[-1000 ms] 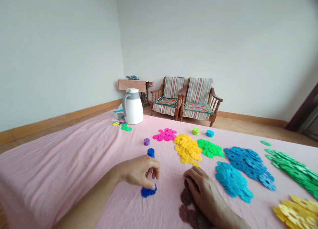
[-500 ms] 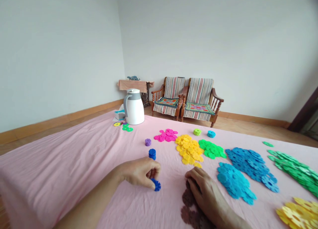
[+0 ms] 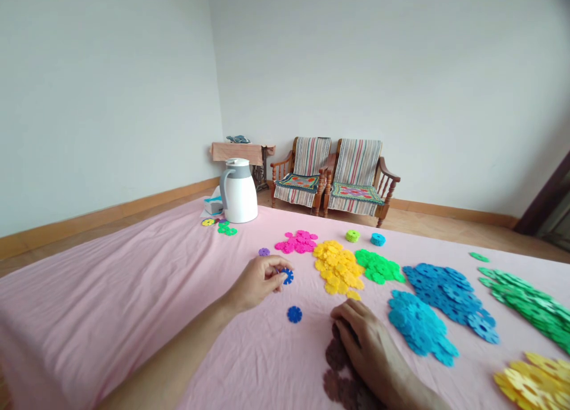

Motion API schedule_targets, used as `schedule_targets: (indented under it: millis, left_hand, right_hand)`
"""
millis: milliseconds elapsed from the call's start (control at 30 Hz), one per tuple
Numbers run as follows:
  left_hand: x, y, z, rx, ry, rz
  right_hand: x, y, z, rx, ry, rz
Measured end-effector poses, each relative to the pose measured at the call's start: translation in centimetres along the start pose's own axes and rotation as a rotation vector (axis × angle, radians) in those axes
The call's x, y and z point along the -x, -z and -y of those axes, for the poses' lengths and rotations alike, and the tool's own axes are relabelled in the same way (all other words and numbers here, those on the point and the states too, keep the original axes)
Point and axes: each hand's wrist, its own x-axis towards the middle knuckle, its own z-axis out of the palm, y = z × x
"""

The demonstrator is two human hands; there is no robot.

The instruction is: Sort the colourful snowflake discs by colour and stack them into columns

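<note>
My left hand [image 3: 262,281] pinches a dark blue notched disc [image 3: 287,276] between thumb and fingers, just below the purple discs [image 3: 264,252]. Another dark blue disc [image 3: 294,314] lies flat on the pink cloth, between my two hands. Over the brown discs [image 3: 337,355] rests my right hand [image 3: 363,333], its fingers curled downward; what its fingertips hold, if anything, is hidden. A yellow pile [image 3: 338,266] is just beyond my right hand, with a pink pile [image 3: 297,242] farther back.
Right of my hands lie light blue [image 3: 421,327], blue [image 3: 449,297], bright green [image 3: 378,266] and dark green piles [image 3: 529,300]. Small lime [image 3: 352,236] and teal stacks [image 3: 378,239] sit behind. A white jug [image 3: 241,193] stands at the back left. Two wooden chairs [image 3: 356,172] are beyond the table.
My left hand has moved away from me and slightly up, near where the dark blue stack stood. A single dark blue disc now lies on the cloth. My right hand has stayed in place.
</note>
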Motion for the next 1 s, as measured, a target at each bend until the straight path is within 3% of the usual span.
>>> schedule_targets:
  millis: [133, 333, 667, 1000]
  left_hand:
    - [-0.3, 1.8, -0.4, 0.100, 0.023, -0.123]
    - [-0.3, 3.3, -0.6, 0.018, 0.023, -0.284]
    - [-0.4, 3.2, -0.5, -0.013, 0.052, -0.222]
    - [-0.9, 3.1, 1.3, -0.067, 0.052, -0.264]
  right_hand:
    - [0.0, 0.1, 0.0, 0.000, -0.004, 0.004]
    - [-0.1, 0.0, 0.1, 0.001, -0.011, 0.020]
    - [0.0, 0.0, 0.0, 0.009, -0.007, 0.014]
    - [0.0, 0.0, 0.1, -0.002, -0.011, 0.026]
